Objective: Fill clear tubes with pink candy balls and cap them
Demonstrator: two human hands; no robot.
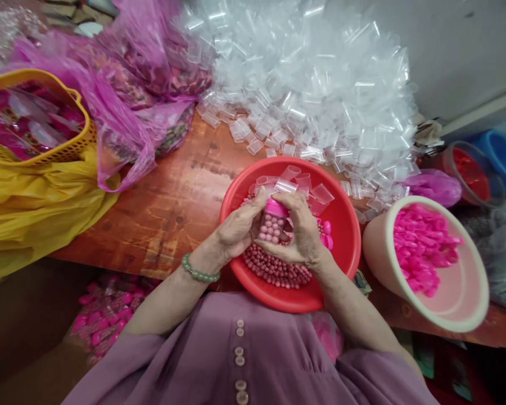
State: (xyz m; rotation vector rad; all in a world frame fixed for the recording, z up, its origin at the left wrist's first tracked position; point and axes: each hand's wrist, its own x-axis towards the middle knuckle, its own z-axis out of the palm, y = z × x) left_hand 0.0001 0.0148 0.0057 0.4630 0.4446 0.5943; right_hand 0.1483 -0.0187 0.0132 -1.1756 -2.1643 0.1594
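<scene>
Between my two hands is a small clear plastic jar [271, 228] filled with round pink beads, with a bright pink cap on top. My left hand [241, 225] closes on the jar from the left, its thumb up by the cap. My right hand [301, 228] curls round the other side, with fingers on the cap and the thumb near the base. Below them sits a red basin [293, 304], tilted toward me. Loose pink beads [274, 269] lie in its bottom, clear plastic tubes [297, 183] at its far side and a few pink caps [328, 236] at the right.
A large heap of clear tubes [312, 84] covers the table's back. A whitish bucket [468, 298] of pink caps stands right. Purple bags [126, 124], a yellow basket [78, 138] and a yellow bag [42, 208] lie left. Pink-capped items [109, 315] are below the table edge.
</scene>
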